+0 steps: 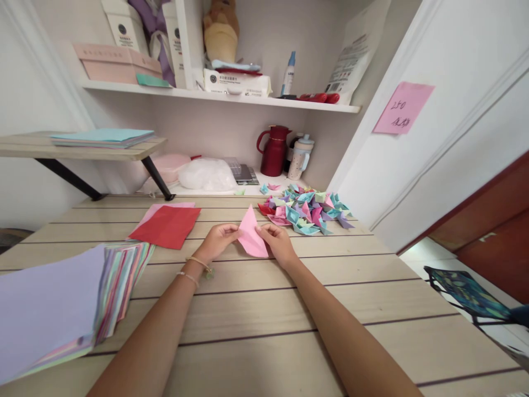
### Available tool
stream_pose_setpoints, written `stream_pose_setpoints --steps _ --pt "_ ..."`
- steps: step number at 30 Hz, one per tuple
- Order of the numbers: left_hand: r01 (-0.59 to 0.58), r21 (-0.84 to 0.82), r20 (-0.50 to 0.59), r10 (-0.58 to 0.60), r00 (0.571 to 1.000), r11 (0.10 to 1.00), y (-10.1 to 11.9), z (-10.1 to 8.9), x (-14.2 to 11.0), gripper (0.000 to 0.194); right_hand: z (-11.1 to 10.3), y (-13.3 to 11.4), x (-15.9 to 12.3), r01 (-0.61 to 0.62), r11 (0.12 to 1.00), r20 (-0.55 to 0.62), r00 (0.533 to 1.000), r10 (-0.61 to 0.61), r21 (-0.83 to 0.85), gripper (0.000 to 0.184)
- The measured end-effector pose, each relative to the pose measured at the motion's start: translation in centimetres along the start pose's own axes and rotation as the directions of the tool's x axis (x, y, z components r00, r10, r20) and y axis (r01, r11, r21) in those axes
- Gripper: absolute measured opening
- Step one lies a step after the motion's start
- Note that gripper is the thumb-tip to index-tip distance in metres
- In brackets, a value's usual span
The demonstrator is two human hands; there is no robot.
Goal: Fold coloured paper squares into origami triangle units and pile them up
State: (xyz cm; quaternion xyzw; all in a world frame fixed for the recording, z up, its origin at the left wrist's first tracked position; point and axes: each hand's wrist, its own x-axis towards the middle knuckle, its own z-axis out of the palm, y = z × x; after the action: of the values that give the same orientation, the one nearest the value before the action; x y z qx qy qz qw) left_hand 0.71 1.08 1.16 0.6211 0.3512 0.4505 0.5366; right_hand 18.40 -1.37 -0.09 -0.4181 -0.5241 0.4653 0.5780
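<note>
A pink sheet of folded paper [252, 237] is held up between my two hands over the middle of the slatted table [235, 309]. Its top comes to a point. My left hand [219, 241] pinches the left edge between thumb and fingers. On the opposite edge, my right hand [278, 242] pinches the paper the same way. Just beyond my right hand lies a heap of folded paper boats [308, 212] in pink, blue, green and purple. Left of my left hand, a red paper square [171, 226] rests partly over a pink one.
A thick stack of coloured paper [49, 309] sits at the near left. Behind it stands a raised wooden shelf [25, 146] on black legs. At the back are a plastic bag [208, 175], a red jug [275, 151] and a pale cup [300, 157].
</note>
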Motion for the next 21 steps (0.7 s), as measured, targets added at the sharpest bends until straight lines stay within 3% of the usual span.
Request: stream_pose_setpoints --steps 4,8,15,21 --pt "0.013 -0.006 -0.001 -0.013 1.0 1.0 0.12 -0.08 -0.01 0.015 0.07 -0.07 0.0 -0.008 0.998 0.024 1.0 0.006 0.059 0.03" --pt "0.016 -0.023 0.005 -0.016 1.0 1.0 -0.16 -0.04 0.05 0.016 -0.08 0.03 0.01 0.002 1.0 0.055 0.998 -0.001 -0.019 0.029" --pt "0.037 -0.044 0.029 -0.036 0.999 0.998 -0.44 0.04 0.03 0.02 -0.17 0.23 -0.1 0.028 0.997 -0.033 0.999 -0.03 -0.072 0.025" --pt "0.035 -0.073 0.013 -0.034 0.999 0.997 -0.6 -0.05 0.17 0.018 -0.01 0.13 -0.18 -0.032 0.998 0.064 0.998 0.028 0.054 0.027"
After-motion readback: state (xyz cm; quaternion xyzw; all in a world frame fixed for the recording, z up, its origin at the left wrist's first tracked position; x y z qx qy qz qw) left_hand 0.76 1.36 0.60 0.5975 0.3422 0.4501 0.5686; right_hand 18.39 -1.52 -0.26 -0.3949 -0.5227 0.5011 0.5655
